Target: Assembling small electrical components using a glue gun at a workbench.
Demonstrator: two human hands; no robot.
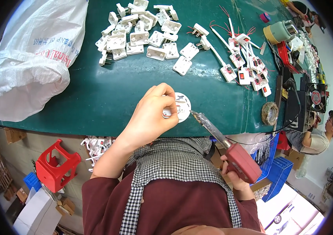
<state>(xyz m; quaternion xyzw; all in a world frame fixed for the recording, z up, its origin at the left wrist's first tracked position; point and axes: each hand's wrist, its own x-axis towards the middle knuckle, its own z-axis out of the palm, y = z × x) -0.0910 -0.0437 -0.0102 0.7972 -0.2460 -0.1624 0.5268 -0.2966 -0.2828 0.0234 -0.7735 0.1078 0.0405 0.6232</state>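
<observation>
A round white plastic part (183, 109) with metal pieces inside lies near the front edge of the green table. My left hand (153, 111) is closed over its left side, thumb and fingers pinched together; the fingertips are partly hidden. In my right hand (234, 177) is a soldering gun (241, 162) with a dark red body, held by its handle below the table's edge. Its long barrel slants up to the left, and the tip comes close to the right rim of the round part. Whether the tip touches it, I cannot tell.
White plug housings (139, 38) lie heaped at the far middle. Switch pieces with red wires (248, 66) are piled at the right. A white woven sack (33, 74) covers the left. A tape roll (270, 113) sits by the right edge; another person (317, 137) sits beyond.
</observation>
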